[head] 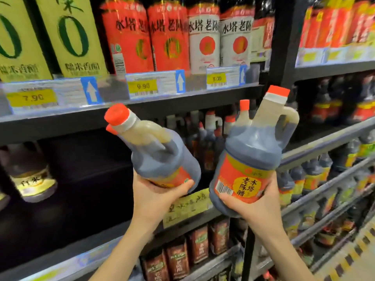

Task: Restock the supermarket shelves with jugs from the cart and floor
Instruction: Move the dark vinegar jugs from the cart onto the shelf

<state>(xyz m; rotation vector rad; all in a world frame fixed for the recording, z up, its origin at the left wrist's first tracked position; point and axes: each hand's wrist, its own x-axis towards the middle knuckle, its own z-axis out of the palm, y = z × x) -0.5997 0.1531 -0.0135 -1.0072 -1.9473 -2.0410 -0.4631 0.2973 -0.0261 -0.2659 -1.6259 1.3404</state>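
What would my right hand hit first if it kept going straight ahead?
Likely the row of red-capped jugs standing on the middle shelf, straight beyond the vinegar jug your right hand grips; depth is unclear, so the gap is hard to judge.

left jug beside right jug, before the shelf.

Bare left hand, bare right hand, bare forearms, slim wrists

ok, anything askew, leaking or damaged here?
No spill or damage visible. The left hand holds the left jug by its base, tipped well leftward; the right jug in the right hand is nearly upright.
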